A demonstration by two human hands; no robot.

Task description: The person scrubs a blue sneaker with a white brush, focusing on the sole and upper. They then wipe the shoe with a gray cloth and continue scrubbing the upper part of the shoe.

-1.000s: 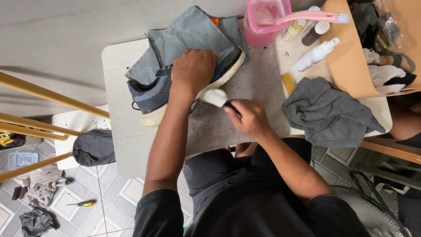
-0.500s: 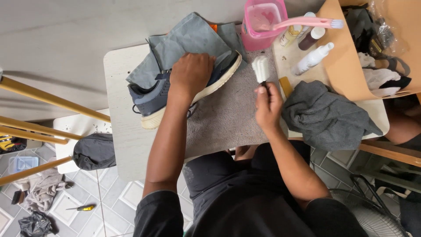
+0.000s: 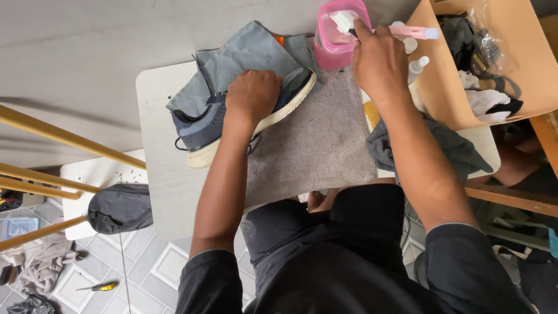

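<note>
Two hands are busy: our left hand (image 3: 254, 93) presses flat, fingers curled, on the blue shoe (image 3: 203, 131) near the table's (image 3: 160, 174) far left edge, while our right hand (image 3: 379, 61) pinches a white brush (image 3: 343, 22) over the pink tub (image 3: 331, 43) at the far edge.

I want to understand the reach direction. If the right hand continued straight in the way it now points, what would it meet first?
The right hand holds a white brush pointing into the pink tub. Going straight on, the brush would probably meet the tub's inside first; depth is unclear.
</note>
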